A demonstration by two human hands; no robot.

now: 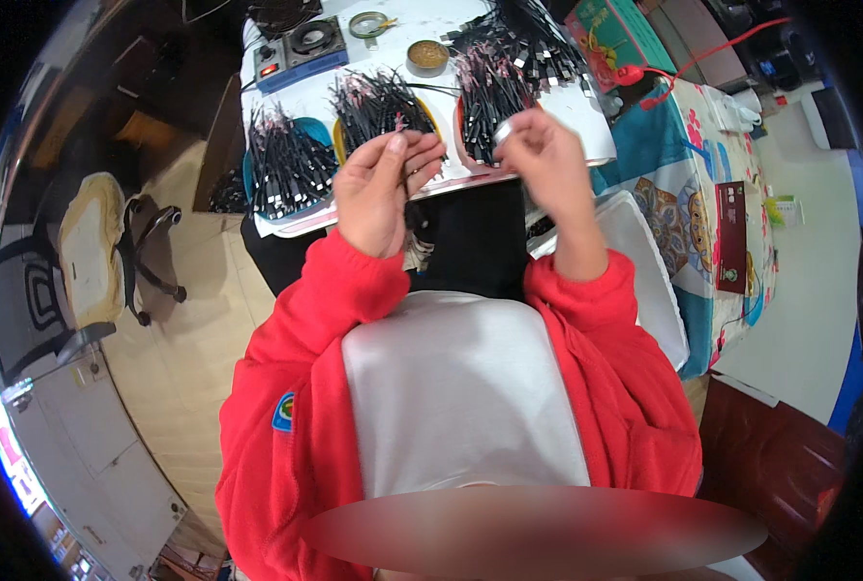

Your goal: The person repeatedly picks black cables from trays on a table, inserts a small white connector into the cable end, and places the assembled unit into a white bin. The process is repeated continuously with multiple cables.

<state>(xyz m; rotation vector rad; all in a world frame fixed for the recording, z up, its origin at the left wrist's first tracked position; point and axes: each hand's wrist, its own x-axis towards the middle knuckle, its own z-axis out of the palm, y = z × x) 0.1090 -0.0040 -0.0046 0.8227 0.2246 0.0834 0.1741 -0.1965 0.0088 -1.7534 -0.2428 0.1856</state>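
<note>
My left hand (383, 184) is raised at the front edge of the white table (586, 126), thumb and fingertips pinched together. Thin pinkish wire ends (399, 121) stick up from that pinch; the rest of the cable is mostly hidden by the hand. To its right my right hand (545, 160) has its fingers curled, with a small silvery piece (502, 133) at the fingertips, too blurred to name. Behind the hands lie bundles of short black cables with bare pinkish ends and metal plugs: a left bundle (291, 169), a middle bundle (378, 107) and a right bundle (489, 92).
At the back stand a blue device with a lit red switch (301, 53), a round tin of brown stuff (427, 56) and a ring-shaped coil (368, 24). More black cables (538, 44) lie back right. A white foam box (644, 271) is beside my right arm.
</note>
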